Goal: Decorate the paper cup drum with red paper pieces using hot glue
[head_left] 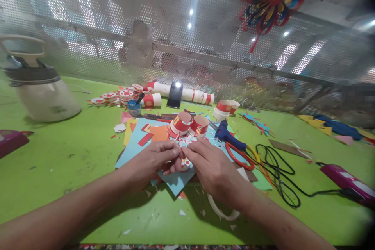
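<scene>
In the head view, my left hand [160, 158] and my right hand [209, 164] meet fingertip to fingertip over a stack of coloured paper. Both are closed in a pinch at a small red-and-white patterned paper piece [185, 163], partly hidden by the fingers. Just beyond the fingertips stand two red-and-white paper cup rings [181, 123] [199, 125]. Light blue paper [137, 144] lies beneath, with an orange paper piece [159, 133] and red scraps on it. A blue glue gun [230, 134] rests right of the rings, near orange-handled scissors [238, 158].
A spray bottle [43, 93] stands at left. Behind the paper are a phone [175, 95], a blue jar [134, 108], patterned discs [125, 94] and more cup pieces [224, 108]. Black cable [281, 175] runs to a purple power strip [348, 181]. A tape roll [222, 213] lies under my right wrist.
</scene>
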The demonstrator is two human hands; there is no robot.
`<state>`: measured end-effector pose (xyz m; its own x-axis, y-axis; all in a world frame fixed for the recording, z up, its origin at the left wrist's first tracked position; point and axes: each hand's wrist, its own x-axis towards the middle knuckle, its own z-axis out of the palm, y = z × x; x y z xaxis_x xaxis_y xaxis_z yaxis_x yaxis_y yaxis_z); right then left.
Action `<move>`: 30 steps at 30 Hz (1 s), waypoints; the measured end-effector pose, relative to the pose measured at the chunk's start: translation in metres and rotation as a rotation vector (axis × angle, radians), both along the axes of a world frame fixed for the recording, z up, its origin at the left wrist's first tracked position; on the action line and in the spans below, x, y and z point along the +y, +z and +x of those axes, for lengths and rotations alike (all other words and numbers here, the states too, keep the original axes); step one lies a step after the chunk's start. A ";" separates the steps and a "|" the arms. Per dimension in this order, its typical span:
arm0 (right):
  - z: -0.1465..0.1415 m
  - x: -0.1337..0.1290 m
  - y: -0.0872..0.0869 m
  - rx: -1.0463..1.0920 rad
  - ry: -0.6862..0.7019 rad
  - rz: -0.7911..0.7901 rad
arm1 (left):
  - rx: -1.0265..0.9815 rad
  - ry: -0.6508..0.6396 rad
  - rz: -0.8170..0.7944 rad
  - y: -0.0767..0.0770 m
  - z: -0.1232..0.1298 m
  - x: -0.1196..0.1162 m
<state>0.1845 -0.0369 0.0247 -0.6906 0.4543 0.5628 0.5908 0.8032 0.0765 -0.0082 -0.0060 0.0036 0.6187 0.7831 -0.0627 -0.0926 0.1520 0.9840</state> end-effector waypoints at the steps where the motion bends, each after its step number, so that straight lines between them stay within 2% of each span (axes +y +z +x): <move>1: 0.000 0.000 0.000 0.028 0.003 -0.038 | 0.007 -0.001 0.005 -0.001 0.000 0.001; 7: 0.001 0.002 0.005 0.350 0.036 -0.362 | 0.062 0.012 0.052 0.001 -0.001 0.002; 10: 0.000 0.004 0.011 0.520 -0.038 -0.529 | 0.100 0.038 0.070 0.006 0.001 0.000; 13: 0.000 0.005 0.013 0.611 -0.141 -0.770 | 0.145 0.058 0.110 0.009 0.002 -0.002; 17: -0.004 0.002 0.012 0.689 -0.166 -1.030 | 0.176 0.032 0.152 0.009 0.003 -0.001; 20: -0.008 0.001 0.010 0.699 -0.160 -0.990 | 0.182 0.073 0.159 0.006 0.003 0.002; 22: -0.009 0.001 0.009 0.668 -0.180 -0.885 | 0.188 0.197 0.210 0.005 0.001 0.005; 24: -0.008 0.001 0.010 0.597 -0.182 -0.791 | 0.174 0.269 0.244 0.002 0.000 0.008; 27: -0.006 -0.005 0.014 0.381 -0.094 -0.644 | 0.160 0.305 0.235 0.002 0.000 0.011; 30: -0.003 -0.019 0.020 0.073 0.024 -0.546 | 0.194 0.364 0.262 0.005 0.001 0.011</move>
